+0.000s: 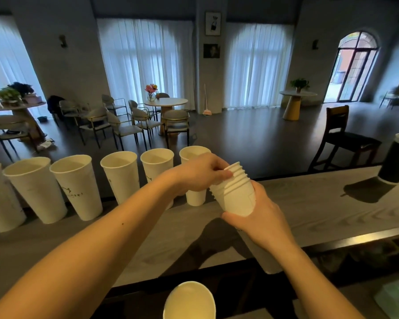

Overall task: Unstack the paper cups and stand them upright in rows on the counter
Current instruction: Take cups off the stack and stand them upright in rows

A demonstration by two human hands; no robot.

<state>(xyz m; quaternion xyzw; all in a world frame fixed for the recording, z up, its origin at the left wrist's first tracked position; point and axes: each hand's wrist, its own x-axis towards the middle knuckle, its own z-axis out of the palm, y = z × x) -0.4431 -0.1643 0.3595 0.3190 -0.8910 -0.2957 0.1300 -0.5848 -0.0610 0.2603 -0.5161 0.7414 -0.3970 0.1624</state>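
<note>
Paper, white, thin-walled: stack [234,192] of nested cups, held above the counter [309,203] at centre frame, tilted with rims toward 11 o'clock.

Head view, item by item.

Stack: about six rolled rims show, close-packed. Judged light, easily dented, walls likely to crush under a hard squeeze; nested cups may cling and come away in pairs. Best hold, as a judgement: base end cradled, top cup pinched at its stiff rolled rim, not mid-wall.

Right hand [260,217]: at 5 o'clock of the stack, fingers and thumb wrapped round its lower body and base, a firm cradling grasp.

Left hand [200,173]: at 10 o'clock of the stack, fingertips pinching the topmost rim, placed to draw one cup off.

Row [78,185]: seven cups upright along the far edge, running from 9 o'clock toward centre; the rightmost partly hidden behind the left hand, the leftmost cut by the frame. Next free place appears to be just right of it.

Single cup [189,300]: at 6 o'clock, below counter level, mouth up.

Dark cup [395,160]: at 3 o'clock, with straw, well apart from the stack.

Counter: pale wood-grain, flat, matt; likely steady footing for light cups, though they could tip at a nudge.

Room: café floor beyond, chairs [124,120], round tables, curtained windows, arched door at 2 o'clock.
</note>
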